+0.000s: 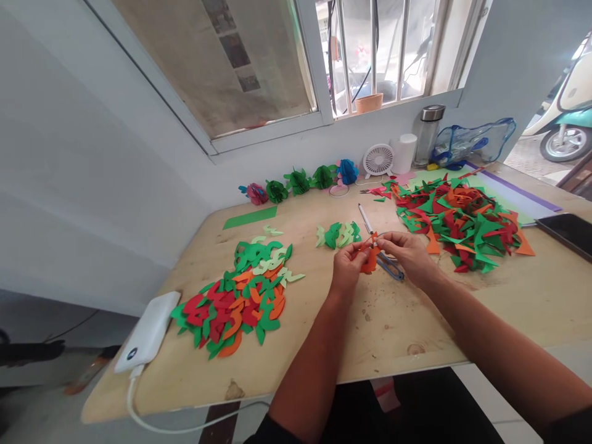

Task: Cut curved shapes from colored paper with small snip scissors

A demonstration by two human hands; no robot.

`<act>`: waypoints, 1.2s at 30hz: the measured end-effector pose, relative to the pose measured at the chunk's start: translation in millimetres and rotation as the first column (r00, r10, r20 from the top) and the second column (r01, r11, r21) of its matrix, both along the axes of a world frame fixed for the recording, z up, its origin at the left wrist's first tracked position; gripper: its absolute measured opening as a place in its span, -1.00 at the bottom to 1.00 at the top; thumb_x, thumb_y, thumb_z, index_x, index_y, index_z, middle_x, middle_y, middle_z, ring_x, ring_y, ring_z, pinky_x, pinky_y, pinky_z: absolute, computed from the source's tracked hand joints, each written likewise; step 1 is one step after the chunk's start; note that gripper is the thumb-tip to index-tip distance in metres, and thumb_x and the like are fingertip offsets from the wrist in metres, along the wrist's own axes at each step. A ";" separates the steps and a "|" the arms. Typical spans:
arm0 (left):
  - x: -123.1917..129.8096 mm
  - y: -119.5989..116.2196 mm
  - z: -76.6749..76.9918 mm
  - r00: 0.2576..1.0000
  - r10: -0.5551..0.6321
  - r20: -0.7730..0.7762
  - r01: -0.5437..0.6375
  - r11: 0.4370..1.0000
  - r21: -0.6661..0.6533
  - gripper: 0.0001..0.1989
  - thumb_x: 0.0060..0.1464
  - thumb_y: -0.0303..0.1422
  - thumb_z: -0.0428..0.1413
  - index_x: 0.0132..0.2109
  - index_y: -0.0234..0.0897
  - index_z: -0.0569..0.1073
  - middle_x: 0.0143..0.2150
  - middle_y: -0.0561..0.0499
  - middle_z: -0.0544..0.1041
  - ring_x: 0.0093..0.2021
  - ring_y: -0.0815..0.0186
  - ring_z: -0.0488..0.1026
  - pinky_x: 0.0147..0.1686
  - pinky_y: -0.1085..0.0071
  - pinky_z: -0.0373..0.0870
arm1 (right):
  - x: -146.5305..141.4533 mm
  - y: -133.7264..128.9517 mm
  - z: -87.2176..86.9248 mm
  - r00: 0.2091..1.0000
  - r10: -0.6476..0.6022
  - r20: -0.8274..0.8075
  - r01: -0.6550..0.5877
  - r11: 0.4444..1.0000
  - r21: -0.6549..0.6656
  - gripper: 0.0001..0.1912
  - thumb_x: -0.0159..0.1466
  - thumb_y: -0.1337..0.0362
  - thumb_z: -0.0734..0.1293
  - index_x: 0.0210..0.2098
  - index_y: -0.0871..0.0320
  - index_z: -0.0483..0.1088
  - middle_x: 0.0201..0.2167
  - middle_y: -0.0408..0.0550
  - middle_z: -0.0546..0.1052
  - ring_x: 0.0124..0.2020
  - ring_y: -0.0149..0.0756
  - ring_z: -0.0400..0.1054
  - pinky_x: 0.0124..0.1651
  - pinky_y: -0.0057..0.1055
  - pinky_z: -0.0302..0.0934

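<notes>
Over the middle of the wooden table, my left hand (pixel 350 262) pinches a small orange paper cut-out (pixel 369 264) between thumb and fingers. My right hand (pixel 407 251) meets it from the right, its thumb and forefinger closed at the upper edge of the same orange paper. Just below the fingers of that hand lies a blue-grey looped tool (pixel 392 269), partly hidden, that looks like scissors. A white pen (pixel 365 217) rests on the table beyond my hands. To the left of them sits a small group of green paper shapes (pixel 333 235).
A heap of red, green and orange cut-outs (pixel 231 308) lies left, near a white power bank (pixel 153 333) with a cable. Paper scraps (pixel 462 216) pile up on the right beside a phone (pixel 567 234). Folded paper figures (pixel 298 180), a small fan (pixel 378 161) and a bottle (pixel 428 139) line the wall.
</notes>
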State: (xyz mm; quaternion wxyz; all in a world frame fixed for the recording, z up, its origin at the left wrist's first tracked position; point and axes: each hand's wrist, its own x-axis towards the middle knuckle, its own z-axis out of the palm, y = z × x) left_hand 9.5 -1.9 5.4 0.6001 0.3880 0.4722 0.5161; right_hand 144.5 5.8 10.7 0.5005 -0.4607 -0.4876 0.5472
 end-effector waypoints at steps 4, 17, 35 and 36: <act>-6.5 -0.4 4.5 0.993 -0.113 -0.019 0.111 0.989 -0.102 -0.71 -0.23 -0.25 0.27 -0.39 -0.40 0.50 -0.58 -0.03 0.50 -0.63 0.38 0.42 -0.61 0.50 0.33 | 2.4 1.8 0.2 0.998 -0.031 0.059 0.030 0.999 0.032 -0.65 0.00 -0.04 0.42 -0.47 0.14 0.47 -0.55 -0.10 0.45 -0.50 -0.38 0.23 -0.51 -0.45 0.07; -8.4 -1.3 2.6 0.997 -0.075 -0.034 0.070 0.990 -0.123 -0.80 -0.11 -0.29 0.20 -0.46 -0.37 0.45 -0.64 0.00 0.46 -0.68 0.45 0.34 -0.65 0.54 0.22 | -0.1 3.7 -8.0 0.903 -0.254 0.347 0.095 0.904 0.416 -0.74 0.15 0.07 0.31 -0.44 0.14 0.46 -0.26 0.00 0.50 -0.26 -0.24 0.36 -0.28 -0.32 0.23; -8.0 -2.9 6.9 0.993 -0.065 0.101 0.078 0.989 -0.129 -0.71 -0.19 -0.19 0.23 -0.54 -0.35 0.42 -0.68 0.00 0.42 -0.70 0.47 0.28 -0.66 0.54 0.17 | -5.1 -3.3 -7.6 0.623 -0.583 0.521 -0.173 0.547 0.819 -0.90 0.22 0.34 0.29 -0.39 0.10 0.46 -0.11 0.04 0.46 -0.01 -0.09 0.22 0.01 -0.12 0.18; -8.2 -3.0 7.0 0.992 -0.068 0.103 0.081 0.988 -0.130 -0.71 -0.18 -0.19 0.22 -0.54 -0.36 0.42 -0.68 0.00 0.42 -0.70 0.48 0.28 -0.66 0.54 0.16 | -5.1 -3.3 -7.7 0.620 -0.586 0.522 -0.178 0.542 0.821 -0.90 0.22 0.34 0.29 -0.39 0.10 0.46 -0.11 0.04 0.46 -0.01 -0.09 0.22 0.01 -0.13 0.19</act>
